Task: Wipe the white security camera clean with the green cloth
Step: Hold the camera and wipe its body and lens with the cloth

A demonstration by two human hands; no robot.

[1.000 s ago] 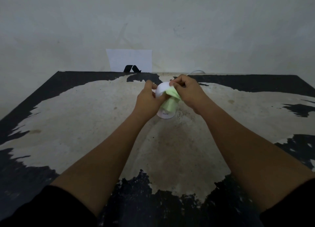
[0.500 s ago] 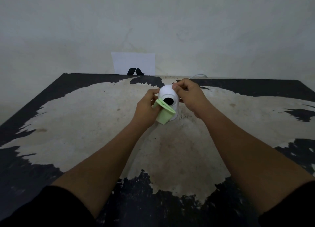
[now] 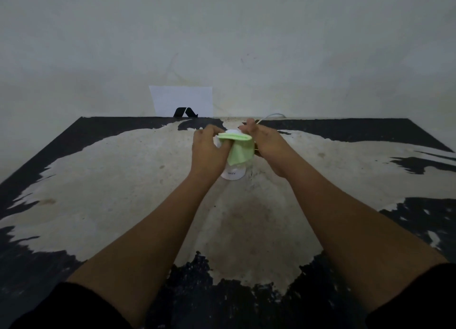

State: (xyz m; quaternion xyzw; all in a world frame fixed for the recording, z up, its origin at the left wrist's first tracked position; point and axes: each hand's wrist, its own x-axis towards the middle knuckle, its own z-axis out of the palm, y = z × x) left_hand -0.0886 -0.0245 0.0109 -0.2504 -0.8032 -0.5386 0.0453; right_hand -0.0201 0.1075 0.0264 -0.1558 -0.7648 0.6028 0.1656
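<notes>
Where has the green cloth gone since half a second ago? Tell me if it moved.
Yes. The green cloth moved up and right on the security camera: it hung at the lower left of the lens, now it drapes over the head's top and front.

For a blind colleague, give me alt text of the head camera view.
Two bare hands, left hand and right hand, press a green cloth over a white security camera standing on a worn black table, with a white wall behind.

Two hands: left hand [image 3: 209,151], right hand [image 3: 267,144]. One white security camera [image 3: 233,173]. One green cloth [image 3: 240,148]. One table [image 3: 98,180]. One white paper sheet [image 3: 181,100] at wall. One white cable [image 3: 271,116].
</notes>
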